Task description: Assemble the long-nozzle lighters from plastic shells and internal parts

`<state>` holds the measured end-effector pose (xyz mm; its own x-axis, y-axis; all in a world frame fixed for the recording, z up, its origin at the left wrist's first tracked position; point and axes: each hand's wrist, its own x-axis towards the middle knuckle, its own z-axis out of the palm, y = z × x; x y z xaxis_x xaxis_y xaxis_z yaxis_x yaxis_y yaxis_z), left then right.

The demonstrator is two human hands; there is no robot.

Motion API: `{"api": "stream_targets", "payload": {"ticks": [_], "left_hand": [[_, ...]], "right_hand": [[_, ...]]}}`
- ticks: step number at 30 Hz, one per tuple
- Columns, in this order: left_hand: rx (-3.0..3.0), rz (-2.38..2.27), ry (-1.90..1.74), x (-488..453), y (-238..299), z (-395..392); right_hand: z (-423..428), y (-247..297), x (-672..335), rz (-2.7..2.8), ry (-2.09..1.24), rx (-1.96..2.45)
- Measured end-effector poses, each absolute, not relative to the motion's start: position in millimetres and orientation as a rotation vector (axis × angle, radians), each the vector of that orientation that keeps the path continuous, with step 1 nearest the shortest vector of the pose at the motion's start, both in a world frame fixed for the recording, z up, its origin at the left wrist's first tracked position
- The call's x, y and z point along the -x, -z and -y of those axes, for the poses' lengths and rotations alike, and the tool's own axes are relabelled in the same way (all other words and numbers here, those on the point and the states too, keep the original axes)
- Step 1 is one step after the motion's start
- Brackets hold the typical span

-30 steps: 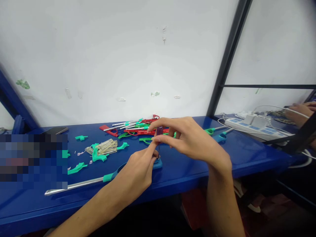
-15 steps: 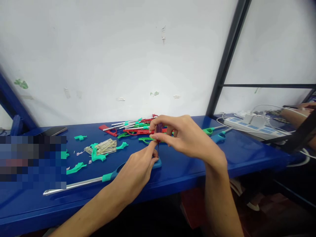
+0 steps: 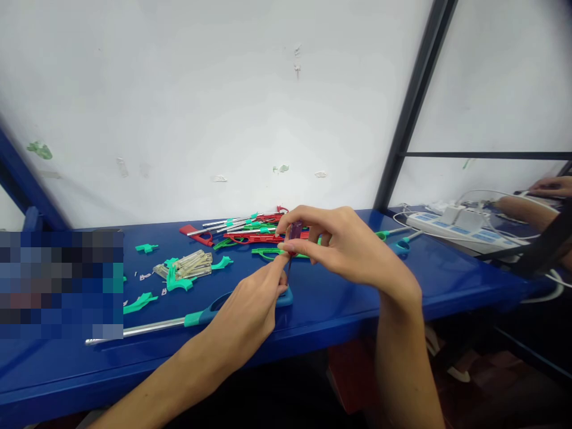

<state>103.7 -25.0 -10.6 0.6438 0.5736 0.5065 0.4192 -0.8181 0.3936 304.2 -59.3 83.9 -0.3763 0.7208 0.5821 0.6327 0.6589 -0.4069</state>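
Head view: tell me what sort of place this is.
Probably an assembly or repair workshop: a blue workbench, a pile of red and green parts, and a purple-handled tool in use.

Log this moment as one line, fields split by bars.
right hand: holding screwdriver, pointing down | left hand: over blue lighter, beside screwdriver | lighter: lying on table | screwdriver tip: hidden
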Motion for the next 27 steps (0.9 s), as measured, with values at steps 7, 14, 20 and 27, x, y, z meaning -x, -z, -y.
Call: {"api": "stream_targets", "payload": {"ticks": [7,14,20,27], "left_hand": [[-2.606,-0.852,-0.900,-106.2,7.6,25.3],[-2.614,-0.821,-0.935,-105.3,8.2,27.3],[-2.622,-0.849,-0.920,-104.8,7.2,28.3],[-2.649,-0.857,-0.901,-104.3,5.9,29.8]], "right_hand": [[57.8,-83.7,-304.8,2.112,-0.112,1.106],[59.0,-83.5,-304.0,2.099,-0.057,1.086],[58.9,-83.1,-303.7,2.102,-0.011,1.102],[57.2,-82.6,-306.4,2.114,-0.033,1.121]]}}
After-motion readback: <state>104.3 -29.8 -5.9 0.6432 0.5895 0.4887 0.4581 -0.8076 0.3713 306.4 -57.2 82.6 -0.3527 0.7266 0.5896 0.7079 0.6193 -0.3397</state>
